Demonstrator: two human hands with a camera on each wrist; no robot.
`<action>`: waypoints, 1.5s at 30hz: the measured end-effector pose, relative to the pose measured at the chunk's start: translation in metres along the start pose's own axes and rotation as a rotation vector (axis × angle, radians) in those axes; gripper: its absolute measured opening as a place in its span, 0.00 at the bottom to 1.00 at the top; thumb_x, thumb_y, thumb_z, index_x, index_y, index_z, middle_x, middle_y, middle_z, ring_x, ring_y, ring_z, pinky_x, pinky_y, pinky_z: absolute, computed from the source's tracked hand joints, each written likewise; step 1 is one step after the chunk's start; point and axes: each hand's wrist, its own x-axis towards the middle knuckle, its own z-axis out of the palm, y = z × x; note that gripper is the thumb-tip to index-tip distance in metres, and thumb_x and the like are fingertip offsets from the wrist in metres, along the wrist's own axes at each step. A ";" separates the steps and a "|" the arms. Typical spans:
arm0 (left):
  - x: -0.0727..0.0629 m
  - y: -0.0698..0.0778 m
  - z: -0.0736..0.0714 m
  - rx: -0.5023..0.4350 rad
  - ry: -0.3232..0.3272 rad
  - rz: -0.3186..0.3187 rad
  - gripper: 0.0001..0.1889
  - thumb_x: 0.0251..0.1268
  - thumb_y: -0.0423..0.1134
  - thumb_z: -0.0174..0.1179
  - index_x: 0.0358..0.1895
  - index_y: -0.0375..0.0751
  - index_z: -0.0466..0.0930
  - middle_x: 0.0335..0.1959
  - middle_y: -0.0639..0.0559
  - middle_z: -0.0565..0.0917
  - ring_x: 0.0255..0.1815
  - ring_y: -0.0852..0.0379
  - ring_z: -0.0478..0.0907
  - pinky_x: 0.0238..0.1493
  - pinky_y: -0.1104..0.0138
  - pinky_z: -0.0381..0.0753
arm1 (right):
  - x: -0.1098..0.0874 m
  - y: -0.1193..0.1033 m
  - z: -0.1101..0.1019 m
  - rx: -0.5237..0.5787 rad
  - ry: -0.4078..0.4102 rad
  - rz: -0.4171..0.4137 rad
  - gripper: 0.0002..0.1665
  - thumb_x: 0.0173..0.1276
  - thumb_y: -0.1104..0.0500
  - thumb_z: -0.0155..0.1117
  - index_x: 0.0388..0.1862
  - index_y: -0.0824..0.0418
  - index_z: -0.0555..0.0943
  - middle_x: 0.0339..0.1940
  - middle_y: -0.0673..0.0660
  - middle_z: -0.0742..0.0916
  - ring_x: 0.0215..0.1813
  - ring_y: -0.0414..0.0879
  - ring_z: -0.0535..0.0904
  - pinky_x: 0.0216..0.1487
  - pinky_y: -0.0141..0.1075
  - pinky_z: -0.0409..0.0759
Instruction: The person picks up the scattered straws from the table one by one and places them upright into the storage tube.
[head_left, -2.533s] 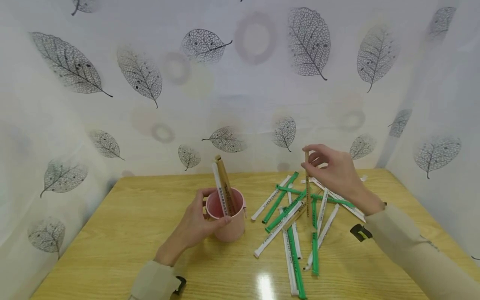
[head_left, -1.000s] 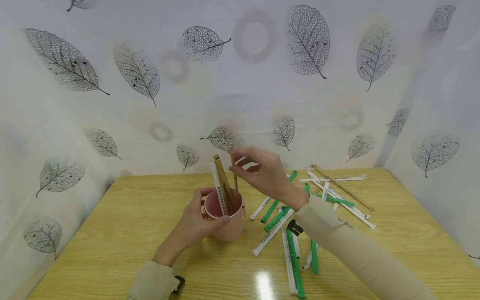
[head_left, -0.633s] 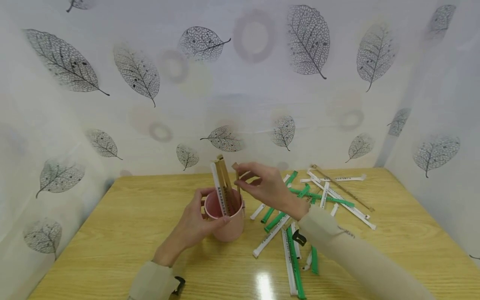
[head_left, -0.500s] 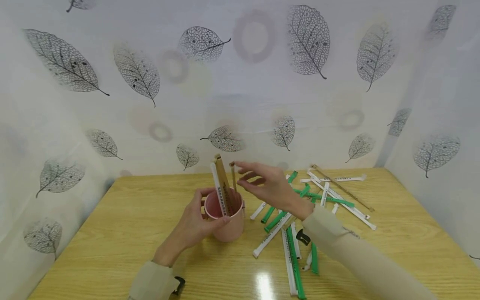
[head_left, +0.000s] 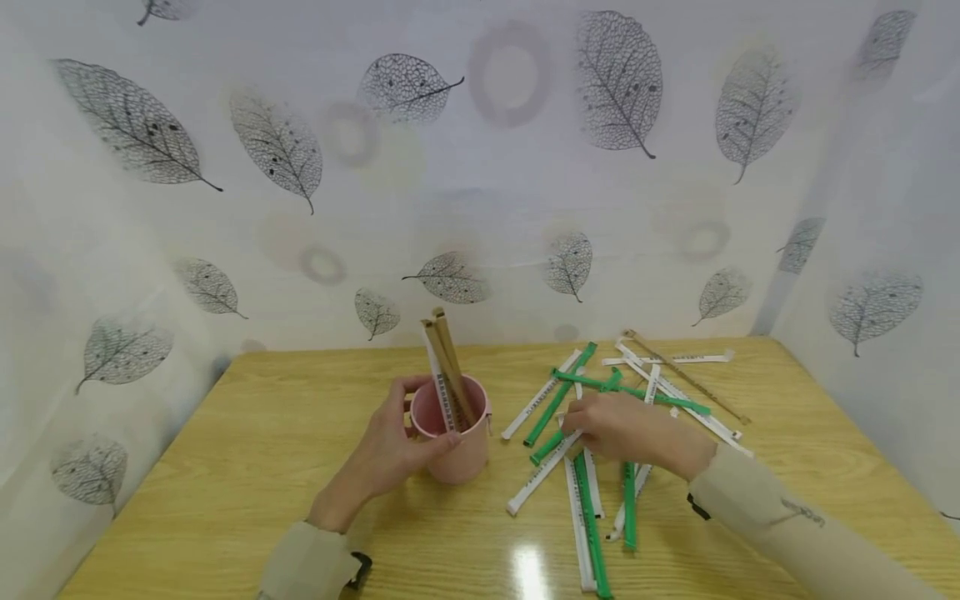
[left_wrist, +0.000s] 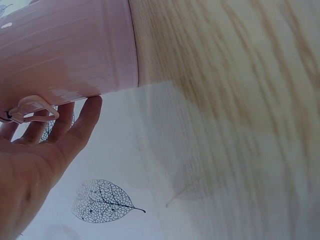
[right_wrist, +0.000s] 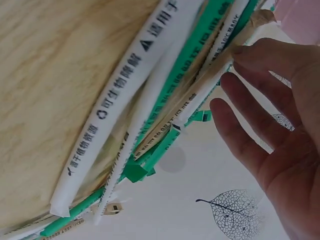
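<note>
My left hand (head_left: pixel 397 433) holds the pink cup (head_left: pixel 459 458) on the table, thumb at its front rim and fingers round the far left side. The left wrist view shows the cup's wall and a small loop handle (left_wrist: pixel 32 109). Several paper-wrapped straws lean to the left in the cup, a white one (head_left: pixel 442 392) and brown ones (head_left: pixel 453 367). My right hand (head_left: pixel 626 429) is low over the pile of wrapped straws. In the right wrist view its fingertips pinch a brown wrapped straw (right_wrist: pixel 245 42); the other fingers are spread. The hand hides part of the pile in the head view.
Around my right hand lie crossed white straws (head_left: pixel 540 483) and green straws (head_left: pixel 592 525), with one brown straw (head_left: pixel 690 379) at the back right. The wooden table (head_left: pixel 262 442) ends at a leaf-print cloth (head_left: pixel 480 192) behind and on both sides.
My right hand brought a brown straw into the cup and let it go; it now leans left with the others. The hand then went right and down to the pile. My left hand stays.
</note>
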 end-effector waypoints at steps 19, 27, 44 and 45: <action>-0.001 0.001 0.001 0.010 0.007 0.002 0.42 0.57 0.49 0.75 0.71 0.43 0.61 0.68 0.41 0.75 0.64 0.43 0.77 0.54 0.60 0.83 | -0.008 0.003 0.013 -0.077 0.151 -0.086 0.17 0.59 0.72 0.73 0.44 0.55 0.88 0.37 0.49 0.89 0.37 0.40 0.85 0.36 0.29 0.83; 0.000 0.001 0.001 0.013 0.010 0.006 0.42 0.57 0.49 0.75 0.71 0.44 0.62 0.66 0.41 0.76 0.63 0.44 0.78 0.52 0.63 0.83 | 0.000 0.018 -0.008 -0.012 0.591 -0.257 0.17 0.73 0.63 0.66 0.60 0.64 0.82 0.39 0.52 0.88 0.32 0.38 0.82 0.31 0.25 0.77; -0.001 0.000 0.001 0.005 0.001 0.002 0.42 0.58 0.49 0.75 0.72 0.45 0.60 0.65 0.41 0.76 0.62 0.44 0.78 0.50 0.66 0.84 | 0.026 0.016 -0.055 0.180 0.923 -0.245 0.13 0.68 0.70 0.65 0.51 0.70 0.85 0.42 0.62 0.89 0.39 0.49 0.87 0.40 0.25 0.85; -0.001 0.000 0.001 0.004 0.001 0.000 0.42 0.58 0.49 0.75 0.71 0.45 0.60 0.65 0.41 0.76 0.62 0.43 0.78 0.50 0.66 0.84 | 0.028 0.015 -0.058 0.184 0.937 -0.226 0.15 0.65 0.73 0.66 0.51 0.70 0.85 0.42 0.62 0.89 0.39 0.48 0.87 0.40 0.25 0.85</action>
